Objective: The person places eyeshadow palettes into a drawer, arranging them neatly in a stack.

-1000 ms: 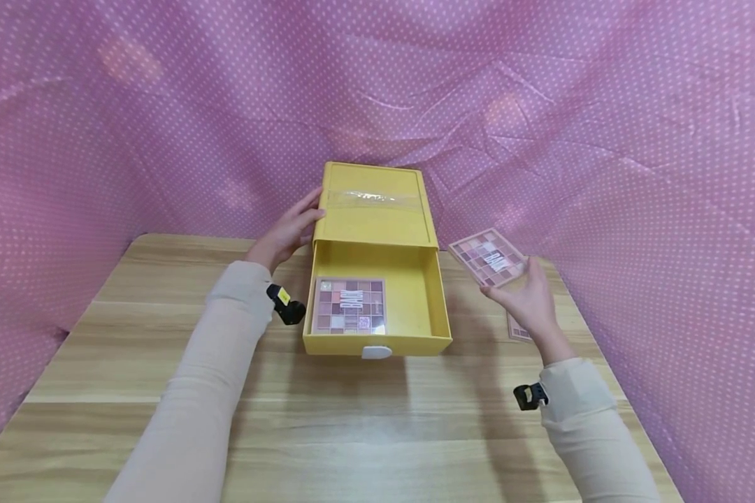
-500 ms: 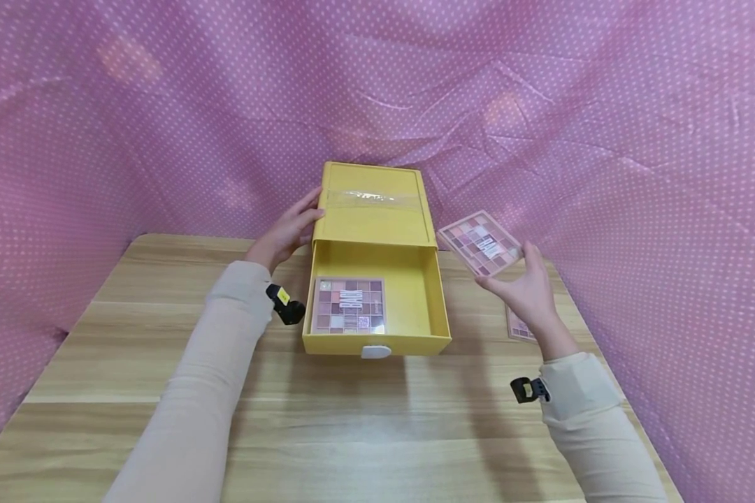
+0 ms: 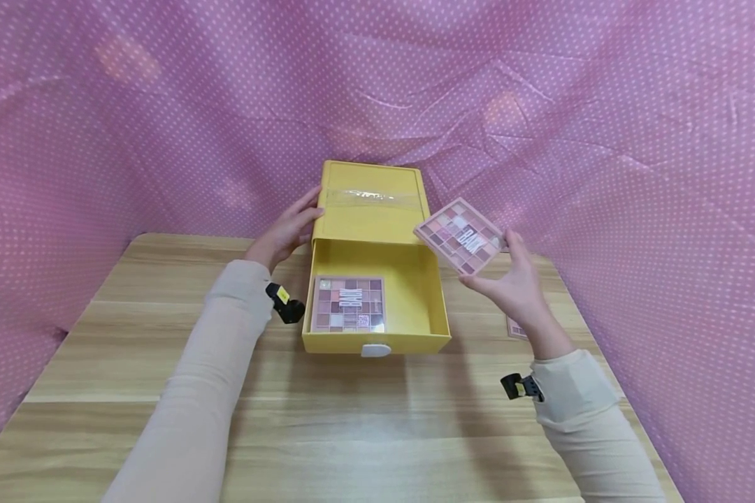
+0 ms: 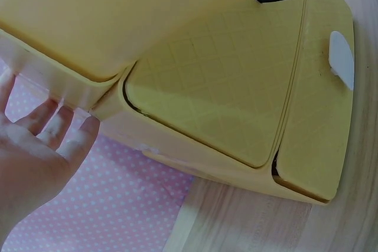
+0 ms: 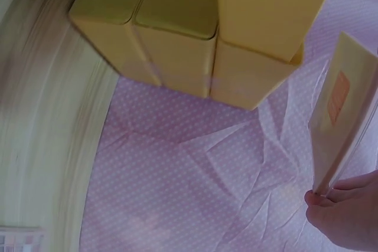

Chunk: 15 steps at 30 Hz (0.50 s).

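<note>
held palette [image 3: 461,241]: "BA?K" (third letter unclear) | drawer palette [image 3: 350,309]: white lettering, blurred

Open drawer [image 3: 412,300]: the right half is offering room from above, while a palette [image 3: 350,305] is occupying the front left; the cabinet [image 3: 377,223] is overhanging the rear, the left hand [image 3: 286,234] blocking its left side.

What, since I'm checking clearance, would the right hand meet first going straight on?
Probably the yellow plastic drawer cabinet, its held flat rectangular pink palette leading; depth is unclear, so it might pass above.
</note>
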Each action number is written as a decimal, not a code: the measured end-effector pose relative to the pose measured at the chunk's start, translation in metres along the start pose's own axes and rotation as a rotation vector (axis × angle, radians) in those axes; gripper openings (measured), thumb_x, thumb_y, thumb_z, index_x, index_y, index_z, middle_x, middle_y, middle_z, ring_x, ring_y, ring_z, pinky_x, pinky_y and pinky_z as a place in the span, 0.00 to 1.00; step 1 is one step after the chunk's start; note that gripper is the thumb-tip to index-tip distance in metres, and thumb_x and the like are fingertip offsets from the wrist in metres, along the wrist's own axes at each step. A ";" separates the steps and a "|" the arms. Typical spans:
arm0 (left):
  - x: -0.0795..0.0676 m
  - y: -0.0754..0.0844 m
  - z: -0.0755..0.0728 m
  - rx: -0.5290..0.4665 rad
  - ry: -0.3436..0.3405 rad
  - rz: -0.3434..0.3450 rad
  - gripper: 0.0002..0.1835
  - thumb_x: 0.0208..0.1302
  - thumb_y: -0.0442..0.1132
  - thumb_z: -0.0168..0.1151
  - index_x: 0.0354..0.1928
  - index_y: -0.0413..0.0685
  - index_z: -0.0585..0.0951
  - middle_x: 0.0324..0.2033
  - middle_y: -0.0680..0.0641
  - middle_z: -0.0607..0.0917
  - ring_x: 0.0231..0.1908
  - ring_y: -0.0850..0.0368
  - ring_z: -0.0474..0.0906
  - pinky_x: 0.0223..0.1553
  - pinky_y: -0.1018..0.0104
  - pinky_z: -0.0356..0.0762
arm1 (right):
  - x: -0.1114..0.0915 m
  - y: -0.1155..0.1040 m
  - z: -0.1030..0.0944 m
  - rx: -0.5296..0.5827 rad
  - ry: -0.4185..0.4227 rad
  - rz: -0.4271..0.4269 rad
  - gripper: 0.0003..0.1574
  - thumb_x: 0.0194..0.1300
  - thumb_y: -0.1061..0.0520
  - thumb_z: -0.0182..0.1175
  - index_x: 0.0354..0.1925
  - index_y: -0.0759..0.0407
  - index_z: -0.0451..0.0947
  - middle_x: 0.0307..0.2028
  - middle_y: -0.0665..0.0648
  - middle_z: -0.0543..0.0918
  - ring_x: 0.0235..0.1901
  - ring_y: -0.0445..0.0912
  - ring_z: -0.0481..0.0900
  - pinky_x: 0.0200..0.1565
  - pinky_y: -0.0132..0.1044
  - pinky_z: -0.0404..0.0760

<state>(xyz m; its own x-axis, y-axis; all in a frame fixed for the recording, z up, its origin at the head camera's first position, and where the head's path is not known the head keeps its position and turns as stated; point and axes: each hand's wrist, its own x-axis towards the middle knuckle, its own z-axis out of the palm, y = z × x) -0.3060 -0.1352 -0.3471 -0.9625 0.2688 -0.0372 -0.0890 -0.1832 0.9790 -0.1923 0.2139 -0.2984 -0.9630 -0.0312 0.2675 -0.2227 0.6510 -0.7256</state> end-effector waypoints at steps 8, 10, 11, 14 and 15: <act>-0.001 0.001 0.000 0.003 -0.002 -0.005 0.31 0.62 0.38 0.48 0.65 0.62 0.51 0.64 0.52 0.50 0.57 0.49 0.58 0.52 0.56 0.62 | -0.003 -0.010 0.009 0.075 -0.052 -0.035 0.65 0.34 0.52 0.72 0.65 0.59 0.45 0.55 0.59 0.61 0.57 0.52 0.54 0.57 0.53 0.47; -0.001 0.001 0.001 0.008 0.000 -0.003 0.31 0.62 0.38 0.48 0.65 0.62 0.51 0.64 0.52 0.50 0.57 0.49 0.58 0.52 0.56 0.62 | -0.004 -0.013 0.012 0.092 -0.068 -0.037 0.65 0.34 0.53 0.72 0.65 0.58 0.45 0.55 0.59 0.61 0.58 0.52 0.53 0.57 0.52 0.46; -0.001 0.001 0.001 0.009 0.000 -0.002 0.31 0.62 0.39 0.48 0.65 0.62 0.51 0.64 0.52 0.50 0.57 0.49 0.58 0.52 0.56 0.62 | -0.004 -0.014 0.013 0.092 -0.073 -0.042 0.64 0.33 0.53 0.72 0.64 0.59 0.47 0.55 0.59 0.61 0.58 0.52 0.53 0.57 0.52 0.47; -0.001 0.001 0.001 0.012 -0.002 -0.001 0.31 0.62 0.39 0.48 0.65 0.62 0.51 0.64 0.52 0.50 0.57 0.49 0.59 0.52 0.57 0.63 | -0.005 -0.019 0.017 0.085 -0.091 -0.055 0.63 0.33 0.55 0.73 0.64 0.60 0.48 0.55 0.58 0.62 0.58 0.52 0.53 0.57 0.51 0.48; -0.002 0.001 0.001 0.012 -0.004 0.000 0.31 0.62 0.39 0.48 0.65 0.62 0.51 0.64 0.52 0.50 0.57 0.49 0.59 0.51 0.57 0.63 | -0.006 -0.020 0.018 0.078 -0.100 -0.059 0.64 0.32 0.55 0.73 0.64 0.60 0.48 0.56 0.58 0.62 0.58 0.52 0.53 0.57 0.51 0.48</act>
<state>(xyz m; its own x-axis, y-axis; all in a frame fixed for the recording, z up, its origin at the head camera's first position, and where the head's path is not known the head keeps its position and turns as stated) -0.3043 -0.1350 -0.3461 -0.9616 0.2721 -0.0367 -0.0860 -0.1715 0.9814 -0.1850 0.1870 -0.2966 -0.9574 -0.1450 0.2496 -0.2864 0.5849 -0.7588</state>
